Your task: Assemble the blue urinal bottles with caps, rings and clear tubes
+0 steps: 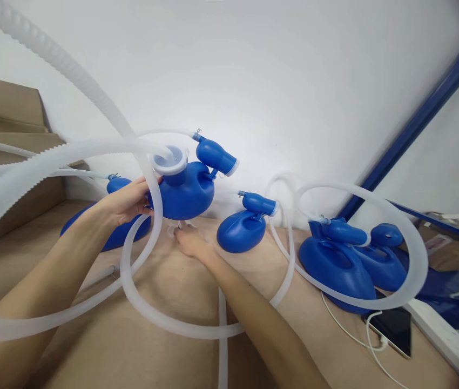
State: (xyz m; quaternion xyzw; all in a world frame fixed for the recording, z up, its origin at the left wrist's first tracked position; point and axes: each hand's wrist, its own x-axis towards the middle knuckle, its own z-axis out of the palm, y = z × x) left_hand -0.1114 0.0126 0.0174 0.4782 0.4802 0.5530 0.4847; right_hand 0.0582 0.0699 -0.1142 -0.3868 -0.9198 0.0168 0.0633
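Note:
My left hand [130, 202] is closed on the side of a blue plastic urinal bottle [193, 197], lifted and tilted above the table. Its wide neck has a white rim [169, 161], and a translucent corrugated hose [103, 102] passes in front of it. A blue bulb-shaped receiver [216, 155] with a pale end appears just behind the bottle. Below, my right hand [191, 240] rests low at the tabletop, fingertips pinched at a small translucent piece [171, 232], partly hidden. Another blue bottle [241, 232] with its receiver stands right of that hand.
Several more blue bottles stand at the right [335, 265] and behind my left arm [122, 235]. Looped hoses [411, 232] cross the foreground. A phone [393, 327] with a white cable lies beside a white power strip [444, 335]. Cardboard boxes [6, 108] stand left; a white wall [274, 81] rises behind.

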